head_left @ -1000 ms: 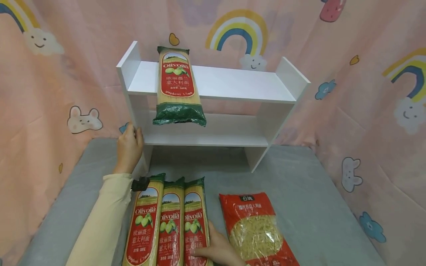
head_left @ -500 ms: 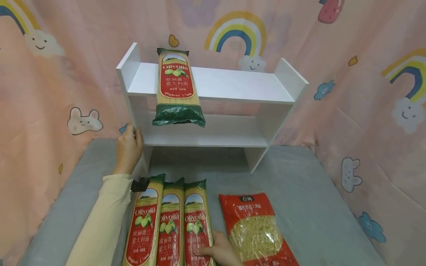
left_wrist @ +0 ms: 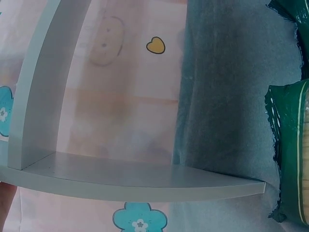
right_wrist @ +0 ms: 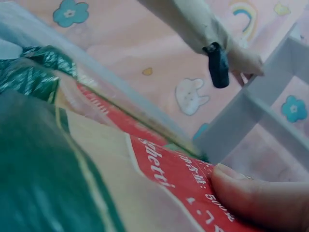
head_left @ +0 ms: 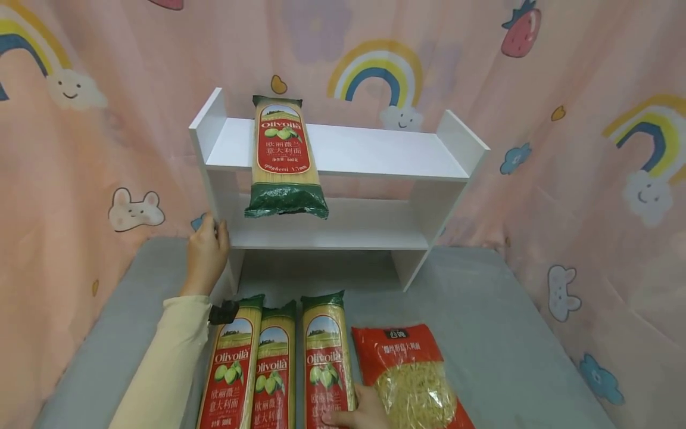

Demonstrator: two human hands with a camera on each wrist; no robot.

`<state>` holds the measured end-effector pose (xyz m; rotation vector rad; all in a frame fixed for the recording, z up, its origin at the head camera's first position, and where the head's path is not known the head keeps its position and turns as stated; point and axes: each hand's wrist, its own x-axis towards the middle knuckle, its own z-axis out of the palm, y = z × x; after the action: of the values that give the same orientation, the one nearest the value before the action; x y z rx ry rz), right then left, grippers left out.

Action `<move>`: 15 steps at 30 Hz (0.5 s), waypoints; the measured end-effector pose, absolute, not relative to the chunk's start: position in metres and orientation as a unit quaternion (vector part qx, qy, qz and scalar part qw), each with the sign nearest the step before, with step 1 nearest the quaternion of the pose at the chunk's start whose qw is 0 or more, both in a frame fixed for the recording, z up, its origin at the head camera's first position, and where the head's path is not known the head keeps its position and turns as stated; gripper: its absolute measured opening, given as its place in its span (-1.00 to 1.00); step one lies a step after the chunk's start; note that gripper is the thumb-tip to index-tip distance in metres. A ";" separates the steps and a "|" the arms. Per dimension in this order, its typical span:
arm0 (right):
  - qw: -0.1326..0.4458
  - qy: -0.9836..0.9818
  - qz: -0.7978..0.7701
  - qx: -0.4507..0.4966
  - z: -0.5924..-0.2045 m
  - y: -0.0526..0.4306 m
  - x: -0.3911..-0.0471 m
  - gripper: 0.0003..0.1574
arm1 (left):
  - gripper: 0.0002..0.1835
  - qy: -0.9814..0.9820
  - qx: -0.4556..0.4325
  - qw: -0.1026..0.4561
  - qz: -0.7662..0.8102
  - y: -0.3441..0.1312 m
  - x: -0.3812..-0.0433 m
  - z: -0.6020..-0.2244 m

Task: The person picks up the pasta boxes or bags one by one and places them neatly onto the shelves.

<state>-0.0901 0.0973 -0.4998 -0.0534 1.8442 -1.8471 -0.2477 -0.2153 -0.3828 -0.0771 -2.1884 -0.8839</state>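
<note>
My left hand [head_left: 206, 256] grips the left side panel of a white two-tier shelf [head_left: 380, 149]. In front of the shelf, my right hand [head_left: 366, 410] holds a spaghetti pack [head_left: 323, 339] by its right edge, near its lower part. In the right wrist view the thumb [right_wrist: 258, 195] presses on the red label, while the other fingers are hidden. Two more spaghetti packs, a left one [head_left: 230, 363] and a middle one [head_left: 274, 363], lie side by side to the left. Another spaghetti pack [head_left: 284, 140] lies on the top tier, its green end jutting past the front edge.
A red bag of spiral pasta [head_left: 412, 378] lies right of my right hand. Grey cloth [head_left: 498, 333] covers the surface beneath. A pink patterned curtain [head_left: 177, 59] hangs behind the shelf and along both sides.
The spaghetti pack in my right hand has shifted right, opening a gap from the middle pack. The left hand keeps its grip on the shelf. The head view has tilted up slightly.
</note>
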 end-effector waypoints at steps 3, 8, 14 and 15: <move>0.262 0.668 -0.696 -0.017 -0.490 0.098 -0.090 -0.38 | -0.84 -0.857 -0.029 0.383 -0.344 -0.216 -0.246 -0.383; 0.260 0.667 -0.698 -0.004 -0.473 0.103 -0.091 -0.31 | -0.83 -0.862 -0.028 0.383 -0.331 -0.216 -0.244 -0.384; 0.255 0.641 -0.724 0.010 -0.450 0.115 -0.100 -0.31 | -0.86 -0.858 -0.034 0.393 -0.329 -0.215 -0.246 -0.386; 0.251 0.638 -0.728 0.010 -0.446 0.117 -0.102 -0.31 | -0.87 -0.857 -0.034 0.394 -0.329 -0.215 -0.246 -0.386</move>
<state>-0.1017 0.1169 -0.4462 0.0266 1.7355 -1.9818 -0.2460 -0.2154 -0.3859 -0.0862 -2.1743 -0.8345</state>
